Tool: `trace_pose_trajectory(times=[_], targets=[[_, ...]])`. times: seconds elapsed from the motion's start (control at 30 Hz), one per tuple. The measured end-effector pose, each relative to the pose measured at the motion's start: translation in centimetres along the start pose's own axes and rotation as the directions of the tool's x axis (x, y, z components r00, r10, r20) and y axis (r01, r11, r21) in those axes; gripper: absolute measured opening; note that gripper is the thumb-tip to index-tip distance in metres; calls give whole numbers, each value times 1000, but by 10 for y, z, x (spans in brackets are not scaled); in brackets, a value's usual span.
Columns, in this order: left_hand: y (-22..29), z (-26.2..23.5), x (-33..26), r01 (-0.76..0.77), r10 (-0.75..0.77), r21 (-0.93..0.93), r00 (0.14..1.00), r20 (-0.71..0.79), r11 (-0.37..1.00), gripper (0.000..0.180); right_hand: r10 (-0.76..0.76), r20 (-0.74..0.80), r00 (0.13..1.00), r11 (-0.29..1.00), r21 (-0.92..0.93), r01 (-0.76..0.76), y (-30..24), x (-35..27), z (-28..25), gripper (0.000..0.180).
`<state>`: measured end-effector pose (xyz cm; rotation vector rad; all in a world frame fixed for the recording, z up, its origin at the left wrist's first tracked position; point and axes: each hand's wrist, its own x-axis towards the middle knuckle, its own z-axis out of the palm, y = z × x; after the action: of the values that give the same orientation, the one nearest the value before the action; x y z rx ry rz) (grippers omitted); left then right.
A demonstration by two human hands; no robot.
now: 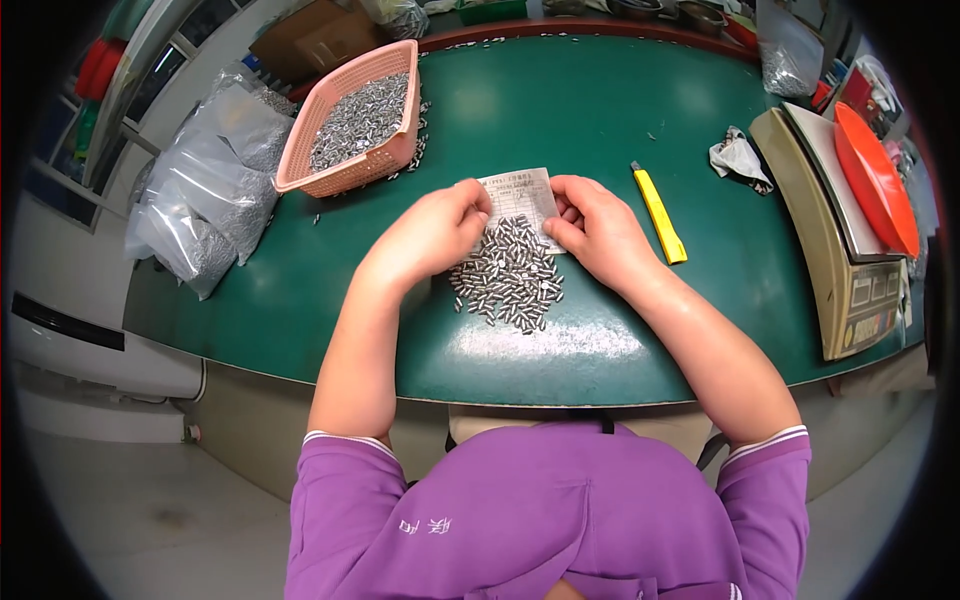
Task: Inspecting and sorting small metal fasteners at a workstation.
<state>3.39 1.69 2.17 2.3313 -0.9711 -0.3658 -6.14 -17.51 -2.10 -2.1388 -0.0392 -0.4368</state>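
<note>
From the head view I see my left hand (428, 235) and right hand (597, 228) with fingers curled, pinching a small printed paper slip (520, 195) — its lower edge hidden behind the pile of small silvery metal pins (508, 275) on the green tabletop (600, 120). The fingertips are tucked under, so I can't tell exactly how tight the pinch is — a yellow utility knife (658, 213) lies just beside the right hand.

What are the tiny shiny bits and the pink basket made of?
The small pieces between the hands look like metal: silvery grey with bright glints. The pink basket looks like plastic: one even matte colour with a moulded lattice wall. Neither is certain from looks alone.
</note>
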Motion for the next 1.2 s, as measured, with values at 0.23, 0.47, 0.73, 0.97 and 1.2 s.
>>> trace_pose_trajectory(times=[0.23, 0.47, 0.73, 0.97, 1.2], targets=[[-16, -30, -12, 214, -236, 189, 967, 101, 958, 16, 35, -82, 996, 991, 130, -25, 9, 4, -3, 30], [-7, -19, -40, 188, -209, 171, 972, 112, 967, 20, 39, -32, 999, 964, -262, -46, -2, -1, -46, 23], [6, -4, -54, 133, -136, 94, 990, 25, 987, 23, 253, 356, 900, 896, -436, -80, -26, -15, -75, 21], [-2, -3, -53, 199, -188, 81, 975, -122, 977, 18, 160, 324, 932, 913, -408, -15, -25, -18, -66, 12], [-12, -2, -49, 144, -142, 29, 989, -48, 989, 15, -122, 147, 982, 959, -237, 155, -24, -17, -41, 9]])
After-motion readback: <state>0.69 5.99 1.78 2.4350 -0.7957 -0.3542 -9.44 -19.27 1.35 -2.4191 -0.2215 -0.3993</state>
